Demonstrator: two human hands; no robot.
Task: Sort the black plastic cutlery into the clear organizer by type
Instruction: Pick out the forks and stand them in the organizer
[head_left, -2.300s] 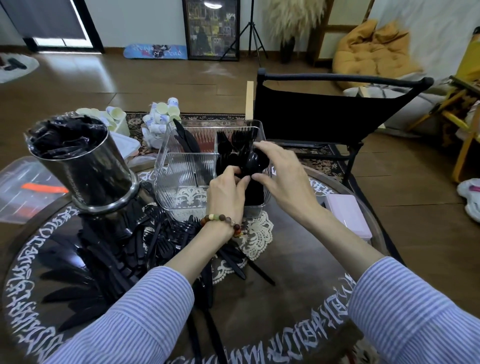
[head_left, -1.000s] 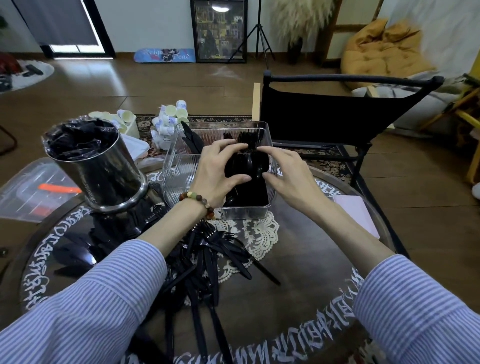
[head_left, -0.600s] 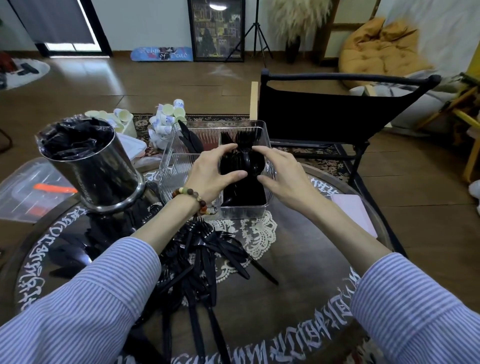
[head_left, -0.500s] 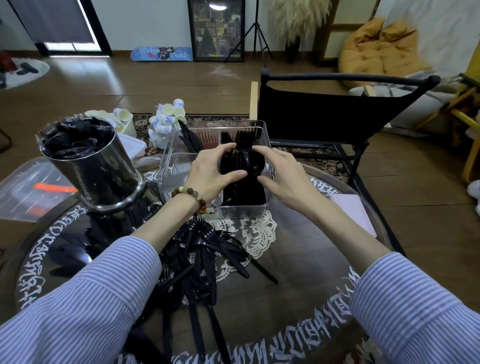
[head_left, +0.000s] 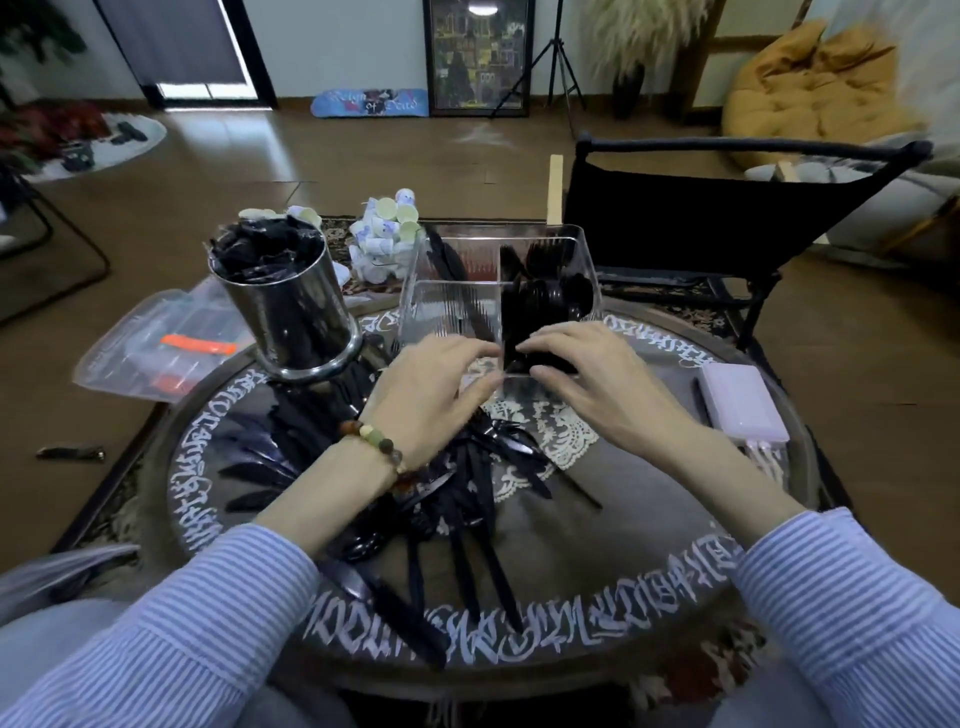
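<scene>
Hovering: left hand (head_left: 436, 384), right hand (head_left: 587, 374), fingers relaxed, slightly spread, at clear organizer (head_left: 447, 306) near wall
spoons (head_left: 550, 306): upright, bowls up, right compartment
loose cutlery (head_left: 467, 499): flat, mixed directions

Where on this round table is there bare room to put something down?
Bare tabletop lies between the right hand and the lilac box, and under the right forearm. The left half is crowded with loose cutlery and the steel canister.

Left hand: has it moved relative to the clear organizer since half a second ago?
Yes. The left hand has come back toward the person, from over the clear organizer rim and its spoons down to its near wall.
</scene>
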